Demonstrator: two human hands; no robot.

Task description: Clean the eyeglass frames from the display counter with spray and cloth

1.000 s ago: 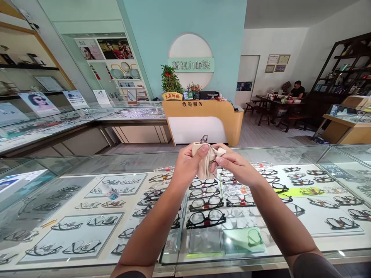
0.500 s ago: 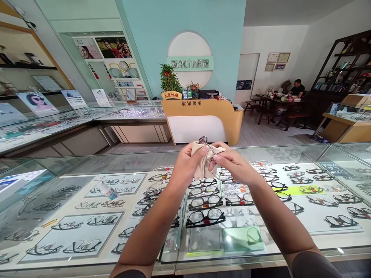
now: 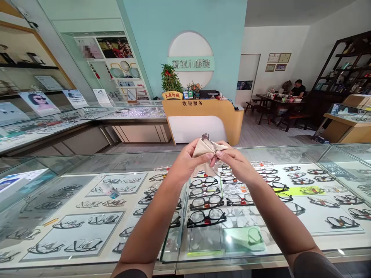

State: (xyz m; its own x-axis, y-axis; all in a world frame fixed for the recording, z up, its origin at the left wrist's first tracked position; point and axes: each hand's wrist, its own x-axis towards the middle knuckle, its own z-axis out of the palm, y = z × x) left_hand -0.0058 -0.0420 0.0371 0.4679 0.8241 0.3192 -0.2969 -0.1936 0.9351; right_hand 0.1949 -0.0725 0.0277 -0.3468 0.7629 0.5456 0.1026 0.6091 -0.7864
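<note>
Above the glass display case, my left hand [image 3: 187, 164] is closed on a cream cleaning cloth [image 3: 200, 148], its thumb pointing inward along the fabric. The cloth is folded around part of a pair of thin-framed eyeglasses [image 3: 214, 146]. My right hand [image 3: 233, 160] pinches the frame near its middle between thumb and fingers. One lens rim rises above the cloth, and another curve of the frame hangs below my right fingers. The hidden lens cannot be made out behind the cloth and fingers.
Rows of eyeglasses [image 3: 206, 217] lie inside the glass display case [image 3: 174, 266] beneath my arms. A small white and blue bottle [image 3: 110, 191] stands on the left. Beyond are a wooden cashier counter [image 3: 203, 109] and a seated person [image 3: 298, 89] at a dark table.
My left thumb has shifted down and inward toward my right fingers. The cloth has bunched a little higher around the frame, and more of the lower rim shows.
</note>
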